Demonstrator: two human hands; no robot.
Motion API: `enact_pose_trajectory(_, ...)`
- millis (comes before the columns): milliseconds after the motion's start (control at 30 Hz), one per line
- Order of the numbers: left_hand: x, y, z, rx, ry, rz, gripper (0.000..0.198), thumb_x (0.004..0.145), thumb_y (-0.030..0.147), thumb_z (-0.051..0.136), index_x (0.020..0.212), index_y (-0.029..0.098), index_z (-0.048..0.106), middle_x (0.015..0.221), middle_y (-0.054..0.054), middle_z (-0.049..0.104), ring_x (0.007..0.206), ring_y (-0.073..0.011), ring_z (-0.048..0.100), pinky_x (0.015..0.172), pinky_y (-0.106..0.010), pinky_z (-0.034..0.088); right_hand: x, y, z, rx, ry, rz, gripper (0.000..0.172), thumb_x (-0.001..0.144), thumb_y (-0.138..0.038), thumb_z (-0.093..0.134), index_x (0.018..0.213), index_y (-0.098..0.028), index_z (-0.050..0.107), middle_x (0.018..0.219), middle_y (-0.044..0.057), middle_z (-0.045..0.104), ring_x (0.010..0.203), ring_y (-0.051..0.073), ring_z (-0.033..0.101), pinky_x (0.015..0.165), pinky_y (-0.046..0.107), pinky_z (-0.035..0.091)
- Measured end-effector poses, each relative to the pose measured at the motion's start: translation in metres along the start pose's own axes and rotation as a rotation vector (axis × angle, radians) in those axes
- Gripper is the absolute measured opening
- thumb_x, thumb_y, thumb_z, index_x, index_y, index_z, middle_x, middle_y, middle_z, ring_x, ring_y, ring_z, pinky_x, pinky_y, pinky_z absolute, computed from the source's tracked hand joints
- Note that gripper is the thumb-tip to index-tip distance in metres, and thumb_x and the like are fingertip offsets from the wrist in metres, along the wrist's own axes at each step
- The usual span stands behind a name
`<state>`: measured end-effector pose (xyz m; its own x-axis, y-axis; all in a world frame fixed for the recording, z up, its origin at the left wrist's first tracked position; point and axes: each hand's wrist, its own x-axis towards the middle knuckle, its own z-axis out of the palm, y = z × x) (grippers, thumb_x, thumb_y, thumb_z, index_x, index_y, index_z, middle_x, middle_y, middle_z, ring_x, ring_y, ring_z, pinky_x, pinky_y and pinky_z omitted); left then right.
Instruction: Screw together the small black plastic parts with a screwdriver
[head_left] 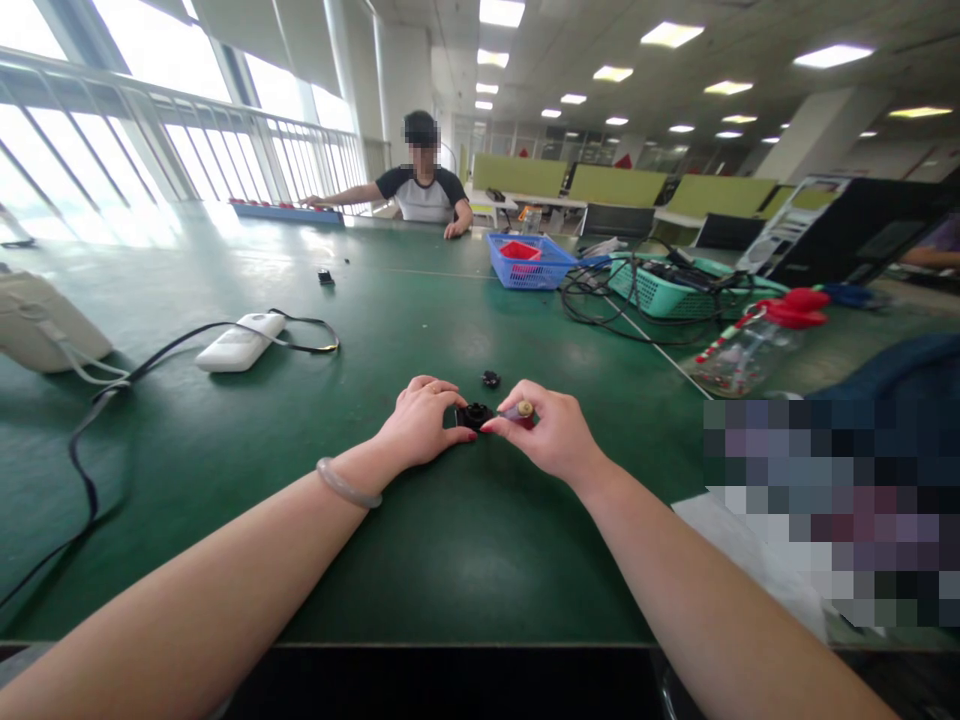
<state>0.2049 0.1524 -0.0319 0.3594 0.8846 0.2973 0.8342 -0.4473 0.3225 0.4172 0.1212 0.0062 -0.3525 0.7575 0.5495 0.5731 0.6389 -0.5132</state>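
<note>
Left hand (pixel 420 425) grip pinches black part (pixel 474 415) on tabletop (pixel 450 540), right hand (pixel 551 435) grip clamped on red-tan tool (pixel 523 410) lying roughly 3-to-9 o'clock, toward part.

Place: open-plan office floor used as a workshop.
Ceiling: rows of recessed light panels (pixel 671 34).
Background: green desk partitions (pixel 615 185), window wall (pixel 225 150).
Foreground: long green worktable (pixel 450 310), basket of cables (pixel 660 295).
</note>
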Motion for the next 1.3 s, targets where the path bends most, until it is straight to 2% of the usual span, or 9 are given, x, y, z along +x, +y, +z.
enact_pose_trajectory(133, 0.0, 0.002, -0.001, 0.0, -0.008, -0.002, 0.045, 0.072, 0.055, 0.072, 0.107, 0.025, 0.071, 0.127, -0.007, 0.064, 0.126, -0.0318, 0.044, 0.108, -0.049, 0.038, 0.0, -0.002, 0.0, -0.005, -0.012, -0.012, 0.027, 0.08, -0.047, 0.07, 0.08, -0.021, 0.063, 0.063, -0.002, 0.062, 0.056, 0.011, 0.055, 0.057, 0.023, 0.039)
enact_pose_trajectory(267, 0.0, 0.002, -0.002, -0.005, -0.013, -0.011, 0.045, 0.072, 0.054, 0.073, 0.107, 0.026, 0.071, 0.127, -0.006, 0.064, 0.126, -0.0321, 0.044, 0.108, -0.05, 0.037, 0.0, -0.006, -0.004, 0.042, 0.059, -0.013, 0.024, 0.088, -0.044, 0.06, 0.083, -0.021, 0.063, 0.066, 0.0, 0.065, 0.056, 0.012, 0.055, 0.058, 0.024, 0.041)
enact_pose_trajectory(333, 0.0, 0.003, -0.002, -0.01, -0.018, -0.012, 0.045, 0.071, 0.054, 0.073, 0.107, 0.026, 0.071, 0.127, -0.006, 0.064, 0.126, -0.0321, 0.044, 0.108, -0.05, 0.037, -0.001, -0.008, -0.006, 0.088, 0.086, -0.005, 0.024, 0.091, -0.043, 0.056, 0.084, -0.021, 0.063, 0.07, 0.001, 0.066, 0.06, 0.013, 0.057, 0.06, 0.025, 0.043)
enact_pose_trajectory(433, 0.001, 0.003, -0.003, -0.011, -0.024, -0.012, 0.045, 0.071, 0.052, 0.074, 0.108, 0.026, 0.071, 0.128, -0.006, 0.064, 0.126, -0.0322, 0.044, 0.109, -0.051, 0.037, -0.002, -0.008, -0.006, 0.127, 0.05, -0.019, 0.023, 0.092, -0.042, 0.054, 0.086, -0.022, 0.063, 0.076, 0.002, 0.068, 0.068, 0.015, 0.061, 0.066, 0.026, 0.045)
enact_pose_trajectory(667, 0.0, 0.005, -0.004, -0.011, -0.03, -0.007, 0.042, 0.073, 0.05, 0.073, 0.108, 0.026, 0.071, 0.128, -0.006, 0.063, 0.127, -0.0325, 0.043, 0.108, -0.051, 0.038, 0.001, -0.008, 0.002, 0.11, -0.11, 0.037, 0.02, 0.089, -0.04, 0.058, 0.085, -0.022, 0.065, 0.074, 0.001, 0.067, 0.065, 0.014, 0.06, 0.064, 0.025, 0.044)
enact_pose_trajectory(933, 0.0, 0.005, -0.004, 0.005, -0.026, -0.011, 0.043, 0.072, 0.05, 0.074, 0.107, 0.026, 0.071, 0.127, -0.006, 0.064, 0.126, -0.0321, 0.044, 0.108, -0.05, 0.038, 0.0, -0.007, -0.001, 0.139, -0.012, -0.012, 0.02, 0.09, -0.039, 0.059, 0.085, -0.021, 0.066, 0.077, 0.002, 0.069, 0.067, 0.014, 0.061, 0.066, 0.025, 0.046)
enact_pose_trajectory(1100, 0.0, 0.003, -0.003, -0.009, -0.022, -0.002, 0.043, 0.072, 0.051, 0.073, 0.107, 0.025, 0.07, 0.127, -0.007, 0.064, 0.126, -0.0317, 0.045, 0.107, -0.049, 0.039, 0.002, -0.006, 0.002, 0.098, -0.098, 0.067, 0.02, 0.084, -0.042, 0.066, 0.086, -0.022, 0.069, 0.075, 0.001, 0.07, 0.064, 0.014, 0.061, 0.063, 0.026, 0.045)
enact_pose_trajectory(1200, 0.0, 0.003, -0.003, -0.013, -0.018, 0.001, 0.043, 0.073, 0.052, 0.073, 0.106, 0.025, 0.07, 0.126, -0.007, 0.065, 0.125, -0.0316, 0.045, 0.107, -0.049, 0.039, 0.003, -0.005, 0.004, 0.114, -0.075, 0.116, 0.022, 0.078, -0.044, 0.072, 0.083, -0.023, 0.07, 0.069, 0.0, 0.069, 0.061, 0.014, 0.061, 0.062, 0.026, 0.045)
enact_pose_trajectory(1300, 0.0, 0.004, -0.004, -0.02, -0.023, 0.001, 0.044, 0.072, 0.052, 0.073, 0.106, 0.025, 0.07, 0.126, -0.007, 0.064, 0.125, -0.0318, 0.045, 0.107, -0.05, 0.038, 0.002, -0.004, 0.003, 0.175, 0.005, 0.127, 0.025, 0.079, -0.047, 0.07, 0.083, -0.022, 0.07, 0.068, 0.001, 0.069, 0.06, 0.014, 0.06, 0.061, 0.027, 0.046)
